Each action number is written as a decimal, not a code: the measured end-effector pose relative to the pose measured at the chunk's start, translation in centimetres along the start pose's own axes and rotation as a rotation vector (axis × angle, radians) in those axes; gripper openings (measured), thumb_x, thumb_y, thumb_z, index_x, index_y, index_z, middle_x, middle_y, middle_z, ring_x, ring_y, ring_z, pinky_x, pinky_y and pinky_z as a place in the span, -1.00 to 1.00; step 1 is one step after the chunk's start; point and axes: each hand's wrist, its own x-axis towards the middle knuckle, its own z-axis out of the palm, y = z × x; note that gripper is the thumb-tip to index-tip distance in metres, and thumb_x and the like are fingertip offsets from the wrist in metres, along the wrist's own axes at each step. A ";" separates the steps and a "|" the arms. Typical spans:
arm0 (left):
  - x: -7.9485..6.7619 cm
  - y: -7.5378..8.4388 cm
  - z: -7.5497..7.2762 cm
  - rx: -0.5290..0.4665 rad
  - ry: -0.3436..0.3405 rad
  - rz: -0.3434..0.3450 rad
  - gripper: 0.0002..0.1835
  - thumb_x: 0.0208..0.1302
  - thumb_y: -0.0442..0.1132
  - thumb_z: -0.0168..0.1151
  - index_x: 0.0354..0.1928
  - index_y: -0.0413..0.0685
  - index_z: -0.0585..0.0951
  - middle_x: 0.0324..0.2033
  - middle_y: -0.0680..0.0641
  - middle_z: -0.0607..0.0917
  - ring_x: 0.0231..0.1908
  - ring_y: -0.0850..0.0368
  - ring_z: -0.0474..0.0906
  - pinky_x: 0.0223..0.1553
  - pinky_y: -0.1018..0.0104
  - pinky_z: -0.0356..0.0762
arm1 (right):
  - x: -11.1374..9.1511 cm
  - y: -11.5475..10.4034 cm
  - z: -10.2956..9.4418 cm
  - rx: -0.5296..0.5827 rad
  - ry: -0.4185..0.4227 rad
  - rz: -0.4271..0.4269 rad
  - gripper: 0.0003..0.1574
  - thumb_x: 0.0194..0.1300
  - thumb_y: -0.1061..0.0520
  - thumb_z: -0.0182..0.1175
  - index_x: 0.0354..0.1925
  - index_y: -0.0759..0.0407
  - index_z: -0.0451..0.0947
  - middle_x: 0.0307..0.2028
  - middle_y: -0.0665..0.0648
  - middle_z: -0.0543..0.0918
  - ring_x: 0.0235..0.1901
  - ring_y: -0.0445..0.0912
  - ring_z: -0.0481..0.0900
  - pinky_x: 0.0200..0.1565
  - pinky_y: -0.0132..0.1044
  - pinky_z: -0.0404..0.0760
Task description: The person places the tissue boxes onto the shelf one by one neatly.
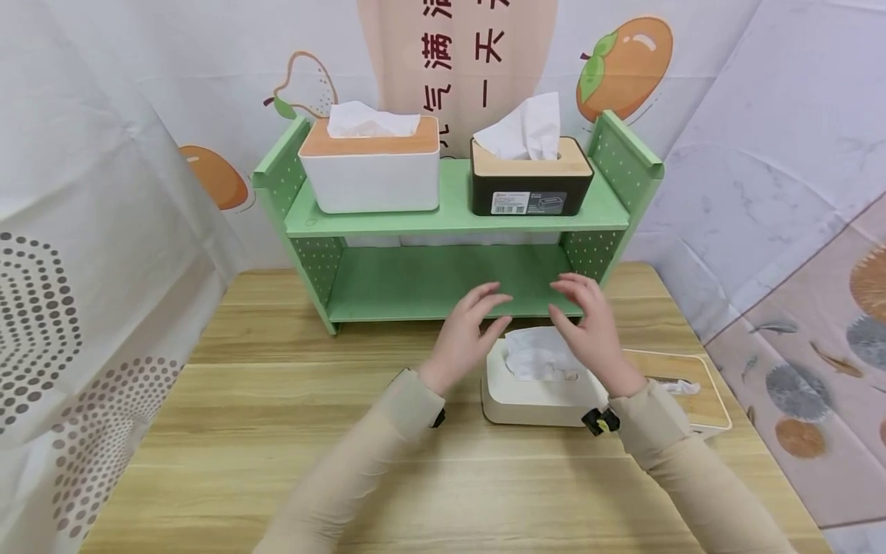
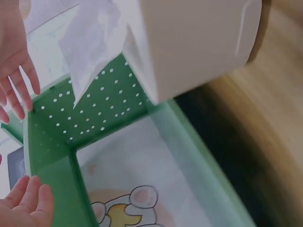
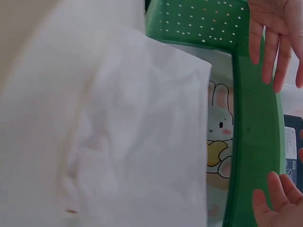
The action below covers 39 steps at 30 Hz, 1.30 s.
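4 tissue boxes are being displayed: 2 are being carried by the upper shelf (image 1: 453,221) of the green rack (image 1: 626,161), and 2 by the wooden table (image 1: 263,415). In front of the rack, the pale box (image 1: 533,412) is being supported by the table, a broad white sheet (image 1: 529,354) being held up in its slot. Near that sheet, the left hand (image 1: 465,332) and the right hand (image 1: 591,331) are being held apart, their fingers loosely bent and spread; nothing is being gripped by either. Part of the wood-topped box (image 1: 644,362), to the right, is being covered by the right sleeve (image 1: 692,462); a small crumpled tissue end (image 1: 684,387) is being shown at its slot. On the upper shelf, folded tissue (image 1: 370,121) is being held by the wood-lidded white box (image 1: 374,183), and a peaked sheet (image 1: 533,127) by the labelled black box (image 1: 484,188). How full each box is cannot be told.
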 end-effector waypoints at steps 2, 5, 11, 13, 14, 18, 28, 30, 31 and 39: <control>-0.6 -0.1 0.4 -0.015 -0.030 -0.030 -0.64 0.34 -0.16 0.08 0.14 -0.06 0.49 0.27 -0.14 0.37 0.24 -0.04 0.35 -0.04 0.22 0.57 | -0.9 0.4 0.0 -0.022 -0.040 0.001 -0.62 0.14 0.39 0.19 -0.02 0.41 0.47 0.09 0.38 0.41 0.07 0.15 0.40 0.08 -0.59 0.30; -1.6 -0.5 1.1 -0.021 -0.089 -0.087 -0.61 0.35 -0.12 0.06 0.17 -0.05 0.46 0.28 -0.14 0.35 0.25 -0.05 0.33 0.07 0.15 0.50 | -2.4 1.2 -0.3 -0.064 -0.117 0.014 -0.59 0.17 0.33 0.19 0.03 0.36 0.45 0.12 0.36 0.38 0.08 0.14 0.38 0.05 -0.42 0.35; -3.2 -1.5 2.3 -0.003 -0.209 -0.157 -0.53 0.33 -0.03 0.08 0.24 0.04 0.40 0.36 -0.20 0.19 0.31 -0.14 0.21 0.21 0.02 0.37 | -4.5 2.4 -1.5 -0.078 -0.221 0.107 -0.53 0.19 0.24 0.21 0.08 0.30 0.42 0.18 0.37 0.29 0.17 0.25 0.25 0.08 0.19 0.31; -3.5 -1.7 2.5 0.021 -0.252 -0.171 -0.50 0.31 0.00 0.10 0.26 0.09 0.38 0.39 -0.20 0.11 0.34 -0.16 0.15 0.21 0.00 0.36 | -5.2 2.9 -2.0 -0.091 -0.241 0.150 -0.50 0.20 0.19 0.22 0.10 0.29 0.40 0.20 0.38 0.25 0.19 0.26 0.22 0.07 0.25 0.28; -3.7 -1.8 2.6 0.037 -0.274 -0.177 -0.48 0.29 0.02 0.11 0.27 0.11 0.37 0.40 -0.20 0.07 0.37 -0.17 0.08 0.23 -0.02 0.34 | -5.5 3.1 -2.4 -0.104 -0.254 0.170 -0.48 0.21 0.16 0.22 0.11 0.28 0.39 0.21 0.37 0.24 0.19 0.27 0.21 0.07 0.27 0.27; -4.4 -2.0 2.9 0.078 -0.374 -0.196 -0.39 0.24 0.11 0.14 0.32 0.21 0.31 0.43 -0.22 -0.06 0.41 -0.19 -0.01 0.23 -0.03 0.32 | -6.8 4.2 -3.3 -0.153 -0.283 0.192 -0.42 0.16 0.11 0.27 0.11 0.27 0.38 0.23 0.38 0.20 0.19 0.29 0.21 0.04 0.28 0.28; -5.6 -2.7 3.8 0.101 -0.501 -0.236 -0.28 0.19 0.17 0.17 0.37 0.21 0.23 0.42 -0.38 -0.19 0.42 -0.28 -0.21 0.29 -0.10 0.21 | -8.6 5.9 -4.2 -0.304 -0.421 0.173 -0.18 -0.08 0.01 0.45 0.12 0.25 0.37 0.20 0.57 0.16 0.12 0.46 0.23 -0.01 0.36 0.30; -5.8 -2.8 4.0 0.093 -0.518 -0.245 -0.29 0.20 0.15 0.16 0.37 0.21 0.23 0.41 -0.39 -0.18 0.43 -0.28 -0.25 0.29 -0.12 0.19 | -8.8 6.1 -4.2 -0.345 -0.465 0.152 -0.12 -0.13 -0.03 0.47 0.12 0.25 0.37 0.19 0.63 0.17 0.11 0.51 0.21 -0.01 0.40 0.27; -5.8 -2.9 4.0 0.088 -0.524 -0.248 -0.30 0.21 0.15 0.16 0.37 0.20 0.24 0.41 -0.40 -0.17 0.42 -0.29 -0.25 0.28 -0.13 0.19 | -9.0 6.2 -4.3 -0.358 -0.487 0.151 -0.10 -0.15 -0.06 0.47 0.13 0.24 0.37 0.19 0.64 0.16 0.13 0.53 0.17 -0.01 0.43 0.22; -6.1 -3.2 4.3 0.097 -0.554 -0.243 -0.31 0.24 0.14 0.12 0.39 0.19 0.20 0.40 -0.37 -0.01 0.43 -0.21 -0.13 0.33 -0.02 0.16 | -9.9 6.8 -4.2 -0.376 -0.513 0.149 -0.09 -0.11 -0.12 0.44 0.18 0.13 0.36 0.13 0.45 0.43 0.18 0.43 0.12 -0.05 0.44 0.01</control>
